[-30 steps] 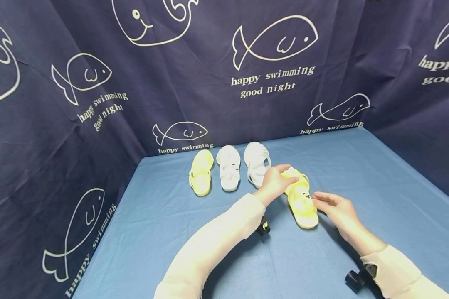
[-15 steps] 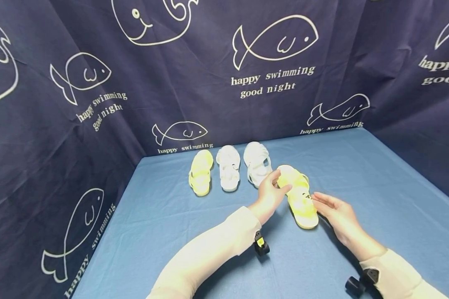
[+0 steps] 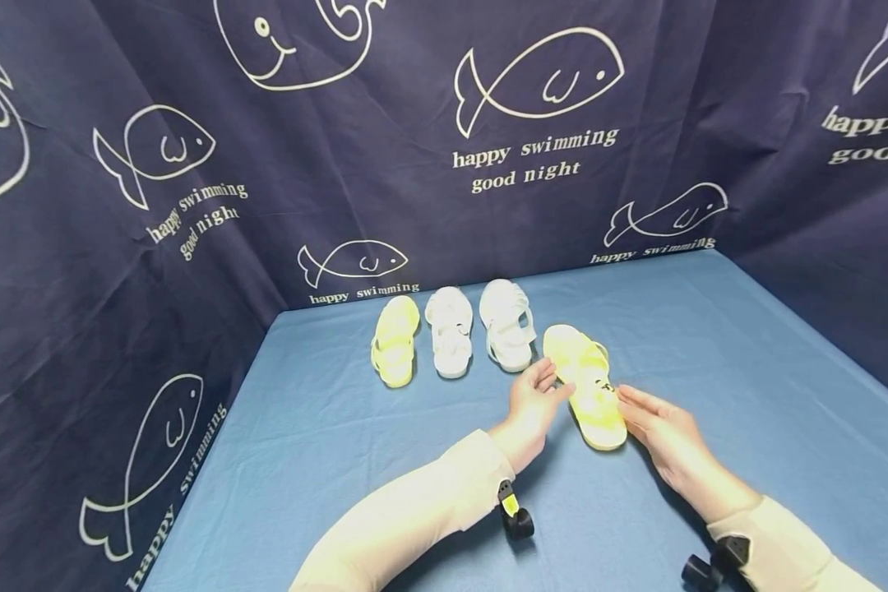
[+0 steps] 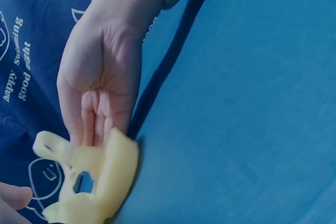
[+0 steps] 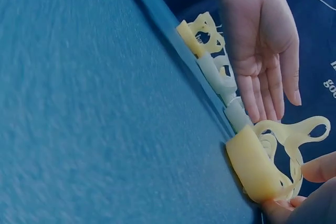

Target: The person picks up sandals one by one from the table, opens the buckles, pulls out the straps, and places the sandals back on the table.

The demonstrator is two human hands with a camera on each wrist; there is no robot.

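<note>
A yellow sandal with a small dark figure on its strap lies on the blue tabletop, its far end slanting left. On its left side is my left hand, fingers extended close to the edge; contact there is unclear. From the right, my right hand touches the sandal's side with fingers fairly straight. In the left wrist view the right hand reaches toward the yellow sandal, its fingertips partly hidden by it. The right wrist view shows my left hand's straight fingers beyond the sandal.
Further back stand another yellow sandal, a white sandal and a second white sandal, side by side. Dark blue cloth printed with fish surrounds the blue table. Black cameras are strapped at both wrists.
My left hand has drawn back from over the yellow sandal's far end, down and to the left, leaving that end uncovered. My right hand has stayed at the sandal's right side.
</note>
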